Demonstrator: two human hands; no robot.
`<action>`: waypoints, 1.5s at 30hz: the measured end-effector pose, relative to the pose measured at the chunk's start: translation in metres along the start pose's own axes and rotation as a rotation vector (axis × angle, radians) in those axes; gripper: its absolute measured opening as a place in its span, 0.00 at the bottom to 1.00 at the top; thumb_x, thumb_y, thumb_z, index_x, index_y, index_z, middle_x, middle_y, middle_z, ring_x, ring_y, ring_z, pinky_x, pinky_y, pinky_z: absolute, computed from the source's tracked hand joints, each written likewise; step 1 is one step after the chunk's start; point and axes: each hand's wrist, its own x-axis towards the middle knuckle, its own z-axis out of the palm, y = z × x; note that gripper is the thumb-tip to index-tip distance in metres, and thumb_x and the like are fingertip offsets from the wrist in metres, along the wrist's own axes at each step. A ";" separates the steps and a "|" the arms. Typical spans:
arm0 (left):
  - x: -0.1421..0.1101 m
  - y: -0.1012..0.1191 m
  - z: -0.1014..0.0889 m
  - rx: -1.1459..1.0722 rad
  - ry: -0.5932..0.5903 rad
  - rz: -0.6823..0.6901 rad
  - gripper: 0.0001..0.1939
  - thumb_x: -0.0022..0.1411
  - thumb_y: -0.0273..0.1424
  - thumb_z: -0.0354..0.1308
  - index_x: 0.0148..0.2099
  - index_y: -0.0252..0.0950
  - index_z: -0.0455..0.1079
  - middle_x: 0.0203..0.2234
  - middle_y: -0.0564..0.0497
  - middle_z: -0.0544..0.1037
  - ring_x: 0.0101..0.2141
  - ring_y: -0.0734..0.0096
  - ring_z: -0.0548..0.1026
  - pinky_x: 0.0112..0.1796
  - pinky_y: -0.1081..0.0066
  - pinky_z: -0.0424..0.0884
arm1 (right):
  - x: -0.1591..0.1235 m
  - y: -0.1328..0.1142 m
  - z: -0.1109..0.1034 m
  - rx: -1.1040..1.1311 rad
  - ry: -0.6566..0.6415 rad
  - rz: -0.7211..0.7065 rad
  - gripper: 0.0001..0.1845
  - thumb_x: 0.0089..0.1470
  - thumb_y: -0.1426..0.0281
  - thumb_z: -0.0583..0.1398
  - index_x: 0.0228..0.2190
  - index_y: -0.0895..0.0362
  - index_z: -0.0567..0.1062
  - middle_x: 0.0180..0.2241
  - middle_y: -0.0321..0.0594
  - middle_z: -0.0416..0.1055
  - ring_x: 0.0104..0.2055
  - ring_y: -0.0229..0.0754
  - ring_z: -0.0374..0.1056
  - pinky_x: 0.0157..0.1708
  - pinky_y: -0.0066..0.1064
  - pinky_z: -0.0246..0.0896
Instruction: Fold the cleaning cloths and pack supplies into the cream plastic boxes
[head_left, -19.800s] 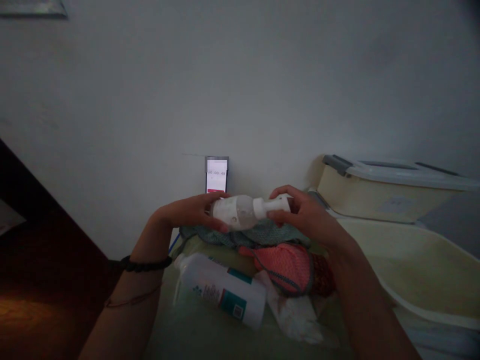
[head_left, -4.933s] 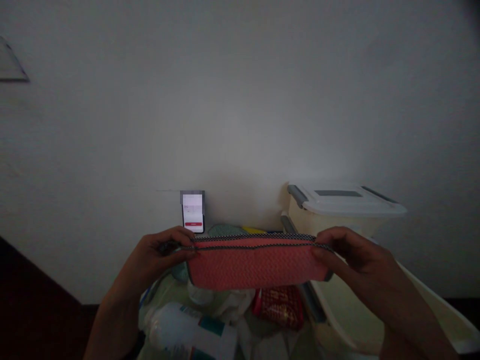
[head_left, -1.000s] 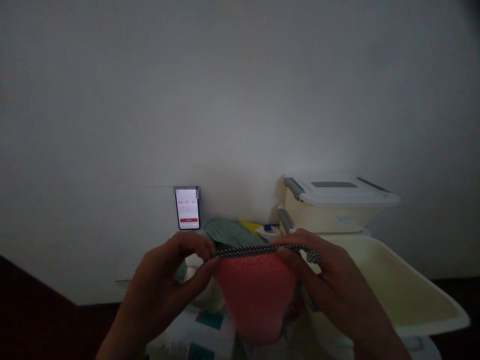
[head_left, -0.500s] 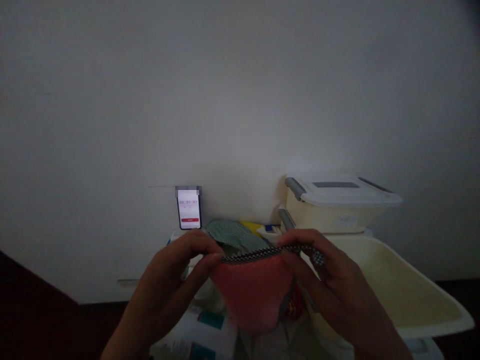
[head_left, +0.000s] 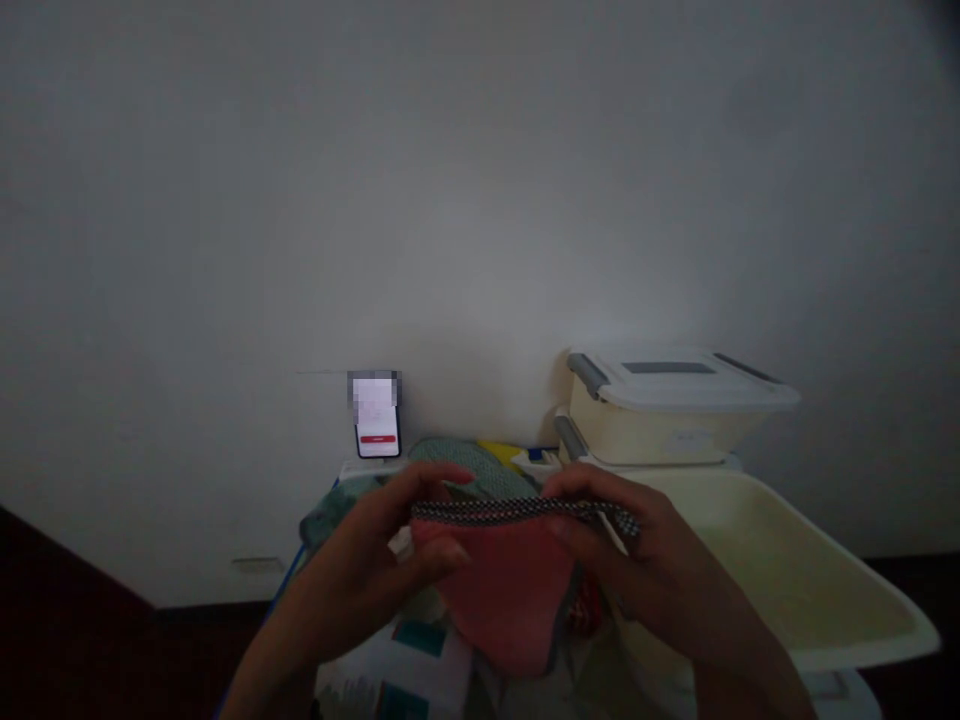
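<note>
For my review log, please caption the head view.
Right hand pinching a red cloth, left hand open at its edge, lit phone behind.

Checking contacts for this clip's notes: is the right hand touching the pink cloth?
Touching. The head view shows the right hand pinching the pink cloth near its patterned edge.

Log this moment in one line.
left hand: open at pink cloth | right hand: pinching its trimmed edge | phone: upright by wall

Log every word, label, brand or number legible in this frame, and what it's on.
No text is legible.
Phone: screen pixelated, button text too small.
Lidded box: label too small.
White bottle: print blurred.
Red packet: mostly hidden, markings unreadable.
</note>
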 end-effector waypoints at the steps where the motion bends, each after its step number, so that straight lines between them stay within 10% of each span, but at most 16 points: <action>1: 0.000 0.000 0.000 -0.004 -0.026 0.012 0.18 0.55 0.33 0.59 0.49 0.40 0.67 0.36 0.49 0.77 0.35 0.67 0.75 0.33 0.74 0.72 | 0.000 0.000 0.001 0.020 -0.016 0.011 0.05 0.52 0.70 0.57 0.34 0.54 0.72 0.29 0.35 0.69 0.30 0.36 0.67 0.23 0.22 0.64; 10: 0.006 0.013 0.002 0.065 0.074 0.131 0.06 0.58 0.29 0.56 0.35 0.38 0.74 0.23 0.53 0.73 0.25 0.72 0.72 0.25 0.75 0.67 | -0.002 -0.007 0.007 0.084 -0.117 -0.014 0.08 0.51 0.70 0.59 0.36 0.52 0.71 0.30 0.34 0.68 0.31 0.36 0.67 0.21 0.22 0.64; 26: 0.003 0.019 0.005 0.106 0.114 0.242 0.05 0.58 0.27 0.57 0.32 0.37 0.74 0.25 0.53 0.72 0.26 0.75 0.71 0.27 0.78 0.66 | 0.001 -0.010 0.014 -0.046 0.125 -0.236 0.02 0.52 0.70 0.60 0.27 0.52 0.72 0.26 0.30 0.68 0.29 0.32 0.64 0.29 0.25 0.59; 31: 0.006 0.016 0.010 0.033 0.180 0.137 0.08 0.59 0.29 0.55 0.28 0.36 0.70 0.22 0.54 0.71 0.24 0.74 0.70 0.25 0.76 0.66 | 0.000 -0.009 0.018 0.149 0.107 -0.073 0.02 0.50 0.69 0.61 0.30 0.51 0.72 0.28 0.30 0.70 0.30 0.35 0.68 0.28 0.25 0.65; 38: 0.008 0.014 0.015 -0.033 0.564 -0.109 0.11 0.56 0.37 0.54 0.28 0.37 0.71 0.21 0.55 0.73 0.25 0.71 0.70 0.26 0.74 0.65 | 0.005 0.009 0.022 0.437 -0.258 0.072 0.25 0.45 0.68 0.66 0.46 0.52 0.68 0.46 0.40 0.69 0.48 0.45 0.66 0.44 0.35 0.66; 45: 0.014 0.006 0.019 -0.204 0.601 -0.375 0.24 0.56 0.51 0.50 0.37 0.35 0.71 0.28 0.51 0.75 0.32 0.64 0.72 0.31 0.70 0.66 | 0.012 0.013 0.026 0.487 -0.215 0.024 0.13 0.56 0.66 0.57 0.44 0.53 0.71 0.39 0.36 0.72 0.41 0.38 0.67 0.41 0.30 0.64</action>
